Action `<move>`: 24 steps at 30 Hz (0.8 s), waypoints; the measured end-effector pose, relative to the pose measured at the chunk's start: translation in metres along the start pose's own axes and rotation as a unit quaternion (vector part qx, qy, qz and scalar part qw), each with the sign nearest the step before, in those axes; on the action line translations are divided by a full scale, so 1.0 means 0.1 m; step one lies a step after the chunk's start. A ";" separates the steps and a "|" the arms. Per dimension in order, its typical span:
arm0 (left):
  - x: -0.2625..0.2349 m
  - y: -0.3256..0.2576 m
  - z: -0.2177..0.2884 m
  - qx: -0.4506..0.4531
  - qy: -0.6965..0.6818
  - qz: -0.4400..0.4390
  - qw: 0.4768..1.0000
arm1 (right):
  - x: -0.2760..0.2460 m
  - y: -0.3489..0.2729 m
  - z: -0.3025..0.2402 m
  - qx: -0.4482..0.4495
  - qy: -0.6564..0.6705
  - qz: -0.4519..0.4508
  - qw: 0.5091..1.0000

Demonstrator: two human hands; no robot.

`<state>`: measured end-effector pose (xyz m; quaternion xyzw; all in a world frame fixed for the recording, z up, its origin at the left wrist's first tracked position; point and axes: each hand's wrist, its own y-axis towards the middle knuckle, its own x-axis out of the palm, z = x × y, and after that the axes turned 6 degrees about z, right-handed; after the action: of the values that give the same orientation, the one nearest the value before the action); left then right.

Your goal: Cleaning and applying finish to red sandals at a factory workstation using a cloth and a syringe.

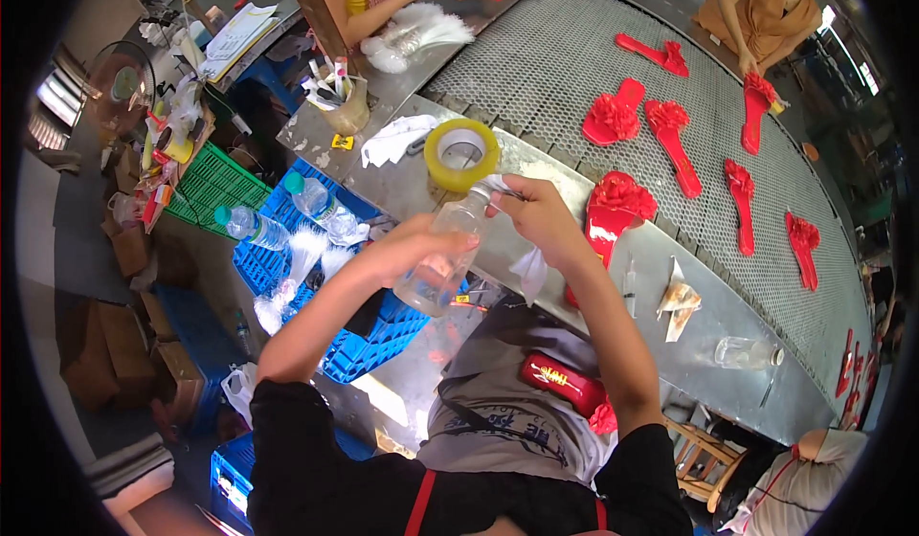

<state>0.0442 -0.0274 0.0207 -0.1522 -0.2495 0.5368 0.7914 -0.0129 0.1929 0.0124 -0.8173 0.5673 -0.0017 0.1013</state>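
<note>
My left hand (421, 244) is wrapped round a clear bottle (429, 285), which tilts with its neck up and to the right. At the neck, my right hand (538, 212) pinches a white cloth (529, 274) against the mouth; part of the cloth hangs below that hand. Whether the bottle holds any liquid is hard to make out. Just behind the bottle lies a roll of yellow tape (437, 165). A red slipper with a flower (617, 201) rests right of my right hand. Another red slipper (565, 383) lies on my lap.
A mesh conveyor (536, 67) carries several red slippers. On the metal table (708, 383) are a stained cloth (678, 299), a syringe (629, 285) and a second clear bottle (745, 352). Plastic bottles (254, 228) sit in a blue crate (369, 349). Two co-workers handle slippers at the conveyor.
</note>
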 end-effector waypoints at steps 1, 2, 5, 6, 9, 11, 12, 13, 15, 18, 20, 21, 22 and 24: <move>0.00 -0.01 0.00 -0.005 0.000 -0.002 1.000 | 0.00 -0.01 0.04 0.004 0.002 0.001 1.000; 0.02 -0.03 0.07 -0.006 0.019 0.010 1.000 | 0.00 0.02 0.06 -0.039 -0.010 0.012 0.999; -0.01 0.04 0.26 0.014 0.033 -0.015 0.999 | -0.05 0.13 0.00 -0.130 -0.018 0.045 0.990; 0.01 0.08 0.34 0.105 0.115 0.032 0.987 | -0.07 0.11 -0.23 -0.176 -0.029 0.060 0.982; -0.16 0.45 0.37 0.340 0.278 0.132 0.889 | 0.06 0.30 -0.31 -0.333 0.072 0.141 0.930; -0.37 0.64 0.35 0.371 0.299 0.243 0.845 | 0.17 0.26 -0.51 -0.362 -0.009 0.146 0.921; -0.39 0.75 0.35 0.410 0.220 0.240 0.852 | 0.21 0.23 -0.53 -0.384 -0.020 0.161 0.909; -0.43 0.86 0.36 0.440 0.138 0.237 0.855 | 0.23 0.18 -0.52 -0.407 -0.030 0.173 0.896; -0.75 1.16 0.24 0.470 0.074 0.249 0.844 | 0.27 -0.02 -0.49 -0.393 -0.028 0.169 0.903; -0.81 1.48 0.17 0.437 0.049 0.266 0.858 | 0.20 -0.38 -0.25 -0.328 0.039 0.146 0.933; -0.63 1.53 0.28 0.445 0.126 0.273 0.844 | 0.01 -0.70 -0.13 -0.307 0.007 0.167 0.937; -0.54 1.48 0.33 0.458 0.198 0.304 0.812 | -0.05 -0.89 -0.09 -0.293 -0.020 0.157 0.943; -0.52 1.56 0.35 0.447 0.217 0.295 0.816 | -0.09 -1.03 0.01 -0.276 -0.029 0.178 0.944; -0.53 1.63 0.33 0.443 0.194 0.294 0.824 | -0.16 -1.33 0.17 -0.247 -0.013 0.193 0.949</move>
<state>-0.1167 -0.0159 -0.0470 0.0476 0.2307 0.7563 0.6103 0.1066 0.2548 0.0199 -0.6915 0.6955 0.1691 -0.0980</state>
